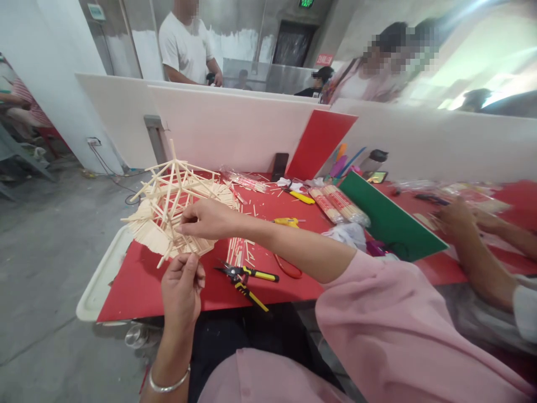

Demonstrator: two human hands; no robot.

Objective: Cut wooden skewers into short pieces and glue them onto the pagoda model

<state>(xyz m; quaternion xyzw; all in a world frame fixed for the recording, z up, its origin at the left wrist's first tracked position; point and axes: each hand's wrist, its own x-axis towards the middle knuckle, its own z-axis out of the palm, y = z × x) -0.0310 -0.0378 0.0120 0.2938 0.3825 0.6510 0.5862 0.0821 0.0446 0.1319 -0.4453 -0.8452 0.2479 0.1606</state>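
A model of pale wooden sticks [178,179], with a peaked open frame over a fan-like base, stands at the left end of the red tabletop [138,291]. My right hand [207,218] reaches across to its front side with thumb and fingers pinched. Just below, at the model's near edge, my left hand [182,285] is closed, thumb against fingertips. Anything between the fingers of either hand is too small to make out. Black-and-yellow pliers [237,272] lie with handles spread, right of my left hand. Loose stick pieces [247,249] are scattered behind them.
Under my right forearm lie a yellow tool [287,222] and a red-handled tool [289,267]. Packed sticks [339,202] rest by a leaning green board [386,218]. A co-worker's hands [459,218] are at the far right. White partitions [235,123] stand behind the table.
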